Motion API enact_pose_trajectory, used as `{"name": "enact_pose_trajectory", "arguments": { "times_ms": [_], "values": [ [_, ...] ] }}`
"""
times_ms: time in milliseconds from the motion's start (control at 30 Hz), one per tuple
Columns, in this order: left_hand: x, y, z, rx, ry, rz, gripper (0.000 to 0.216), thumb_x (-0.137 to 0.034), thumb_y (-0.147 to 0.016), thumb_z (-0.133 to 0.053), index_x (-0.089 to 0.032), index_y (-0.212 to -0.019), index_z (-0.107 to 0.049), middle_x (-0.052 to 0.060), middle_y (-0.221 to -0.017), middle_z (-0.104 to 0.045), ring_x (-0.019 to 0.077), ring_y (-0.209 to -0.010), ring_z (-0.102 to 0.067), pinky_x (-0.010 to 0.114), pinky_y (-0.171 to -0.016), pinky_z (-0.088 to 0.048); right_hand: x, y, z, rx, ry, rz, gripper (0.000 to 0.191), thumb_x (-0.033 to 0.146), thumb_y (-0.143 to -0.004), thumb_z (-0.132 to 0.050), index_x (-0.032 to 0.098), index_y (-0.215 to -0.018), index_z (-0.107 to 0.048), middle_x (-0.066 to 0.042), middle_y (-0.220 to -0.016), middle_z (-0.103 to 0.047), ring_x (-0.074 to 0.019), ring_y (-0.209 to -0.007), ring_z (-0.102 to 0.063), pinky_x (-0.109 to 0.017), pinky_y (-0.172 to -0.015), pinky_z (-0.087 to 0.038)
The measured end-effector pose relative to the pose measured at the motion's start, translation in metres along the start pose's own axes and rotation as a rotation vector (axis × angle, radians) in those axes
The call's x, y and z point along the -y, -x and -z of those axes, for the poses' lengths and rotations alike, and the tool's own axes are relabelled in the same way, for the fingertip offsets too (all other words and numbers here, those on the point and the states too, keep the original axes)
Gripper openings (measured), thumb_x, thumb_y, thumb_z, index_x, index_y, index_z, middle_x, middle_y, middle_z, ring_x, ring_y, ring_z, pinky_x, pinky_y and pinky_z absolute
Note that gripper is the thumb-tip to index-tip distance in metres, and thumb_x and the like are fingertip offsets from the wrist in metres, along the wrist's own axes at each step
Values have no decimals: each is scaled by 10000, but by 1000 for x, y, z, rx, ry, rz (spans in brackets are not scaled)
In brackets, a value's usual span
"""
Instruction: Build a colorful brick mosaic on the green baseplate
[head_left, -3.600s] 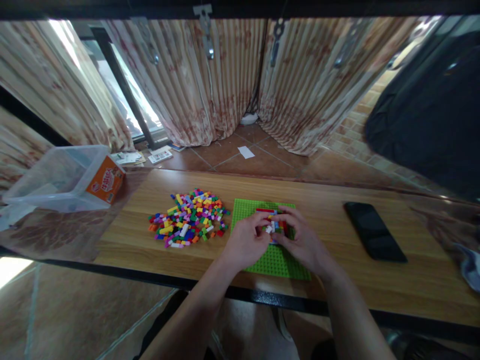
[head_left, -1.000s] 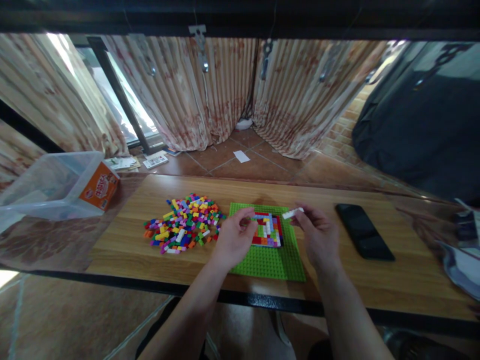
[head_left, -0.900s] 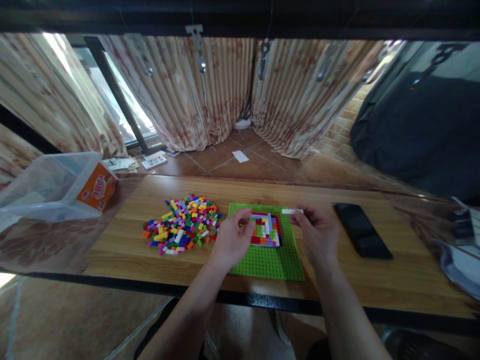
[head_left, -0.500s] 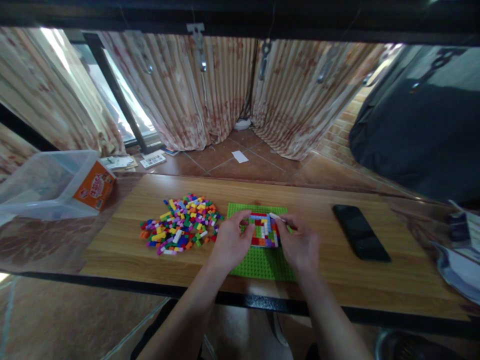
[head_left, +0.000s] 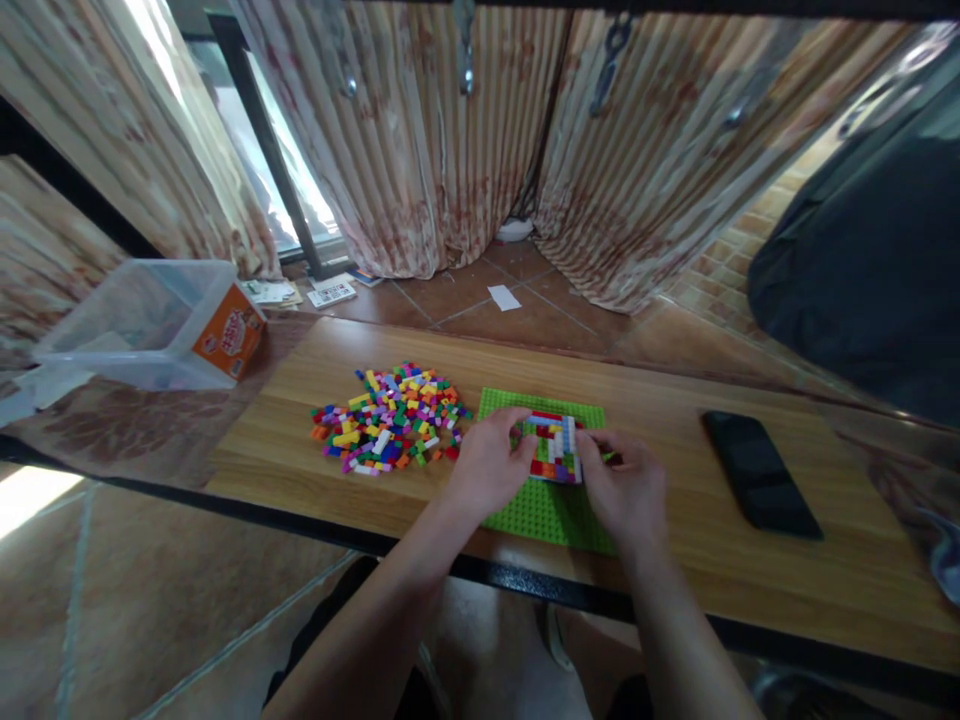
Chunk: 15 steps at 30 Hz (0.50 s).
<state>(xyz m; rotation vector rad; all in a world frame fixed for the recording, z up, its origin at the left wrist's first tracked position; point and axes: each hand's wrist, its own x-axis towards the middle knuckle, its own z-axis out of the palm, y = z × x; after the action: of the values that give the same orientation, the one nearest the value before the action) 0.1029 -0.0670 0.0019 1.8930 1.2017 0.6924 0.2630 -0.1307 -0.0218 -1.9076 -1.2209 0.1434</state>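
A green studded baseplate lies on the wooden table in front of me. On its far half sits a flat build of coloured bricks in red, white, green and yellow. My left hand is curled against the build's left edge, with thumb and fingertips touching it. My right hand is closed in a pinch at the build's right edge, and its fingers hide whatever is in them. A pile of loose coloured bricks lies just left of the plate.
A black phone lies flat to the right of the plate. At the far left stands a clear plastic box with an orange label. Curtains hang behind the table, and a dark bag is at the right.
My right hand, which held a white brick up to the right of the build, has come down to the build's right edge. My left hand stayed at the left edge. The camera shifted.
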Motion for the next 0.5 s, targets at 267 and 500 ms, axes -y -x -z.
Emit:
{"name": "enact_pose_trajectory", "arguments": {
  "times_ms": [267,500],
  "values": [
    [3,-1,1,-5,-27,-27,318,-189,-883,-581,-136,-1187,-656,106,-1138,-719,204,-945,-676,356,-872,-544,-16,-14,-8,30,-151,-129,392,476,-867,-534,180,-1025,-736,-112,-983,-744,-238,-850,-659,-381,-754,-507],
    [2,-1,3,-5,-50,-21,318,-182,-877,-584,-139,-1182,-663,96,-1056,-731,210,-925,-677,361,-864,-541,-25,-24,-21,151,-147,-1,421,457,-911,-439,198,-1082,-723,-123,-1117,-718,-267,-1031,-636,-481,-934,-472]
  ]
}}
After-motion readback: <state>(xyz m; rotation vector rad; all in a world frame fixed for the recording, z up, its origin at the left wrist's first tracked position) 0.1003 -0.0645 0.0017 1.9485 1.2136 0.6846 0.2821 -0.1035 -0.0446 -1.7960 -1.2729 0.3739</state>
